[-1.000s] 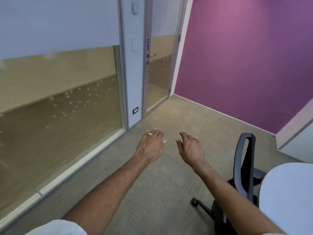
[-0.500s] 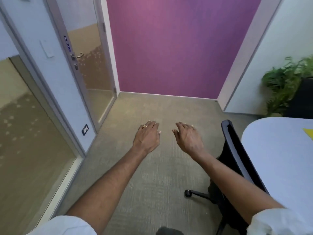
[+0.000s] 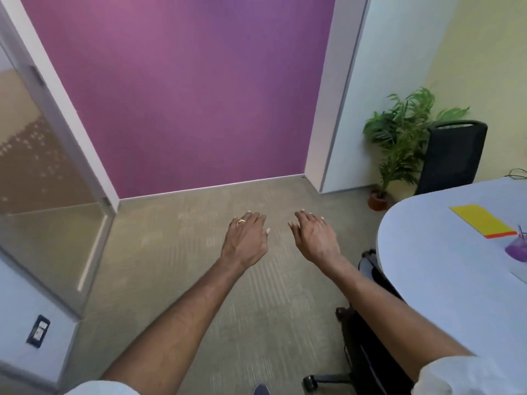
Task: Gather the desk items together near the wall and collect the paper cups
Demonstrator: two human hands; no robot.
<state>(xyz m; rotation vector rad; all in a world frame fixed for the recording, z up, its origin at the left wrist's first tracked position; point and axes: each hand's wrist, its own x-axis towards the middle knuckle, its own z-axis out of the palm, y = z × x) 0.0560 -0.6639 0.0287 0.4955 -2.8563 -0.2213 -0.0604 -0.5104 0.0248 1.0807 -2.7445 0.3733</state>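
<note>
Both hands — left hand (image 3: 245, 240), right hand (image 3: 315, 239) — hang empty, fingers spread, above the carpet (image 3: 176, 252), left of the tabletop (image 3: 433, 269).

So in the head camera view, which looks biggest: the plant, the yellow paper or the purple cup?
Largest to smallest as they appear:
1. plant
2. yellow paper
3. purple cup, partly cut off at the edge, so unsure.

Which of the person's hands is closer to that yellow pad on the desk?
The right hand. It hovers over the carpet just left of the desk edge, with the yellow pad further right. The left hand is farther left still.
</note>
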